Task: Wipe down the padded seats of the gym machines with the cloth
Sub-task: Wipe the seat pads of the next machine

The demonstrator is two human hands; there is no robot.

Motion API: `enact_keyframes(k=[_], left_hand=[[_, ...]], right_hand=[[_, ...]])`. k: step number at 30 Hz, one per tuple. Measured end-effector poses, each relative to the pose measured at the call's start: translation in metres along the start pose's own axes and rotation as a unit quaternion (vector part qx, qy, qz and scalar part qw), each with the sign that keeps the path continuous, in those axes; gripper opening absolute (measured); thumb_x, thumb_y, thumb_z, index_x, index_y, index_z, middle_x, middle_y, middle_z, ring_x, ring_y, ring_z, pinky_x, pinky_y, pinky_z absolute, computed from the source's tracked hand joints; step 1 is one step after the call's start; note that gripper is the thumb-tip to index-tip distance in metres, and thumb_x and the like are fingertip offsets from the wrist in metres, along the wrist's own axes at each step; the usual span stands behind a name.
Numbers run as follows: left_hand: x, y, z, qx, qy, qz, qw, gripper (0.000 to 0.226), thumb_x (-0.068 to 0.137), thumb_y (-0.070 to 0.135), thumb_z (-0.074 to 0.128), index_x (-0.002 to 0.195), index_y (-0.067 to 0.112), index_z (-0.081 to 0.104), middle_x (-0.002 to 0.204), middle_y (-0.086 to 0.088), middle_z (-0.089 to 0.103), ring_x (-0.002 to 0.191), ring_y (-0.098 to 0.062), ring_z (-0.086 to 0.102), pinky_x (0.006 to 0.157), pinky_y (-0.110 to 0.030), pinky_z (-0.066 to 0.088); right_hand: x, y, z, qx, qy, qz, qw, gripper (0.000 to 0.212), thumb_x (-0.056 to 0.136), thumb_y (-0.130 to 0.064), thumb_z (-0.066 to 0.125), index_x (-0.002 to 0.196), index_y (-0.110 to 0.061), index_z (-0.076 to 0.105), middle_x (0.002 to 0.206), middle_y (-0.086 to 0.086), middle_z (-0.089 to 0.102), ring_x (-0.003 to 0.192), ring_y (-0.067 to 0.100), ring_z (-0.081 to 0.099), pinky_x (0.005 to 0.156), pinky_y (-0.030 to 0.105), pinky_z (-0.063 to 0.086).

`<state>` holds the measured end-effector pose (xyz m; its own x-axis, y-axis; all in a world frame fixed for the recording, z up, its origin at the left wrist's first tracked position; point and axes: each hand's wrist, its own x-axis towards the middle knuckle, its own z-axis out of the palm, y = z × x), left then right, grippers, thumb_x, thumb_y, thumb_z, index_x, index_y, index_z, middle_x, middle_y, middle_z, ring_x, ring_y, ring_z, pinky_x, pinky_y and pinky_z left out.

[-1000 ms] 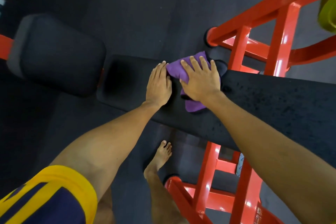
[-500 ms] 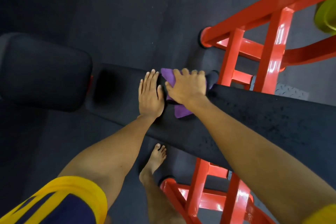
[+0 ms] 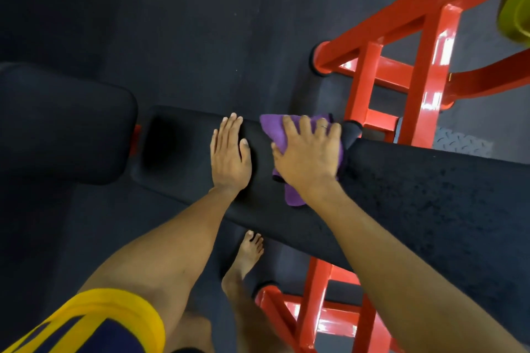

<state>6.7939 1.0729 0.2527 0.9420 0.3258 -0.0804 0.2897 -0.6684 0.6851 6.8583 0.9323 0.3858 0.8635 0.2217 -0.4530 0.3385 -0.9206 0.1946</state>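
Fingers (image 3: 304, 130) of our right hand (image 3: 308, 160) lie spread and nearly straight across the purple cloth (image 3: 274, 130), pressing it down rather than pinching it. The cloth sits on the long black padded seat (image 3: 415, 195), toward its narrower left stretch. One corner pokes out past the fingertips on the far side and a tail trails toward the near edge by the wrist. Our left hand (image 3: 229, 157) rests palm down on the same seat just left of the cloth, not touching it, fingers together and straight, holding nothing.

We judge the cloth soft, light and limp. It would likely bunch or slip under the palm unless we keep weight on it, so a broad flat press over its middle suits it better than a grip at one edge. The seat looks firm with some give, and its cover is speckled to the right.

Both forearms reach down and away from us. The right crosses the seat's near edge with the wrist bent back a little. A red frame (image 3: 430, 66) stands on the far right, and a second dark pad (image 3: 63, 129) lies to the left.
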Motion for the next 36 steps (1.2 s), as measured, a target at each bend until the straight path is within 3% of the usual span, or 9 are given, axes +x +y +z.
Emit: enact_keyframes(k=[3,6,10,16,19,23,29,32,36], left_hand=[[0.000,-0.001,-0.001,0.005,-0.002,0.001,1.000,0.055,0.104,0.027,0.026,0.155,0.009,0.037,0.163,-0.005,0.033,0.154,-0.017,0.022,0.127,-0.042,0.013],[-0.001,-0.001,-0.001,0.008,-0.006,0.007,1.000,0.051,0.106,0.022,0.034,0.155,0.009,0.036,0.163,-0.005,0.033,0.154,-0.017,0.021,0.127,-0.042,0.012],[-0.003,0.003,-0.003,0.037,-0.015,0.007,0.999,0.056,0.105,0.027,0.024,0.157,0.009,0.033,0.165,-0.006,0.029,0.155,-0.018,0.018,0.128,-0.041,0.009],[-0.014,0.016,-0.007,0.039,-0.042,0.019,0.998,0.058,0.106,0.029,0.022,0.158,0.006,0.027,0.166,-0.009,0.024,0.156,-0.020,0.015,0.128,-0.043,0.008],[-0.032,0.026,-0.008,0.029,-0.074,0.044,0.996,0.060,0.106,0.033,0.019,0.160,0.008,0.021,0.169,-0.007,0.016,0.157,-0.017,0.008,0.128,-0.041,0.003],[-0.054,0.033,-0.011,0.014,-0.091,0.065,0.994,0.061,0.106,0.035,0.018,0.161,0.010,0.019,0.169,-0.006,0.013,0.157,-0.017,0.006,0.128,-0.041,0.000],[-0.080,0.046,-0.011,-0.003,-0.092,0.099,0.991,0.057,0.107,0.029,0.023,0.160,0.009,0.021,0.169,-0.008,0.016,0.157,-0.020,0.008,0.128,-0.043,0.002],[-0.081,0.045,-0.012,-0.022,-0.095,0.093,0.991,0.056,0.108,0.022,0.031,0.161,0.009,0.018,0.170,-0.007,0.012,0.157,-0.019,0.005,0.128,-0.041,0.000],[-0.088,0.044,-0.012,-0.026,-0.120,0.120,0.985,0.056,0.109,0.024,0.028,0.162,0.010,0.014,0.170,-0.006,0.007,0.157,-0.016,0.000,0.128,-0.038,-0.002]], right_hand=[[-0.001,-0.022,0.006,0.001,-0.011,-0.050,0.999,0.072,0.105,-0.057,0.026,0.164,-0.021,0.006,0.169,0.017,0.013,0.152,0.048,0.012,0.121,0.063,0.008],[-0.050,-0.003,0.020,0.007,0.032,-0.082,0.996,0.085,0.097,-0.056,0.048,0.164,-0.022,0.007,0.171,0.014,0.002,0.155,0.044,-0.003,0.123,0.064,0.002],[-0.108,0.032,0.041,0.014,0.090,-0.072,0.993,0.100,0.081,-0.053,0.070,0.162,-0.018,0.023,0.169,0.013,0.017,0.156,0.042,0.007,0.124,0.063,0.010],[-0.084,0.018,0.034,0.046,0.124,0.073,0.988,0.084,0.093,-0.048,0.056,0.163,-0.018,0.020,0.170,0.014,0.011,0.155,0.045,0.004,0.124,0.060,0.000],[-0.109,0.001,0.051,0.049,0.127,0.037,0.990,0.085,0.093,-0.049,0.058,0.163,-0.018,0.020,0.171,0.013,0.009,0.156,0.043,0.002,0.124,0.059,-0.004],[-0.167,0.021,0.069,0.022,0.142,-0.016,0.989,0.089,0.092,-0.053,0.059,0.163,-0.015,0.020,0.170,0.012,0.012,0.157,0.038,0.006,0.126,0.057,0.003],[-0.163,0.052,0.046,0.030,0.152,0.126,0.980,0.093,0.091,-0.059,0.052,0.163,-0.011,0.016,0.170,0.016,0.010,0.156,0.042,0.005,0.126,0.057,0.001],[-0.161,0.012,0.054,0.037,0.144,0.081,0.986,0.091,0.093,-0.058,0.050,0.163,-0.011,0.017,0.170,0.019,0.008,0.155,0.045,0.001,0.125,0.058,-0.006],[-0.194,0.006,0.083,0.031,0.149,-0.009,0.988,0.089,0.093,-0.049,0.056,0.163,-0.012,0.017,0.170,0.015,0.009,0.157,0.040,0.001,0.126,0.055,0.000]])
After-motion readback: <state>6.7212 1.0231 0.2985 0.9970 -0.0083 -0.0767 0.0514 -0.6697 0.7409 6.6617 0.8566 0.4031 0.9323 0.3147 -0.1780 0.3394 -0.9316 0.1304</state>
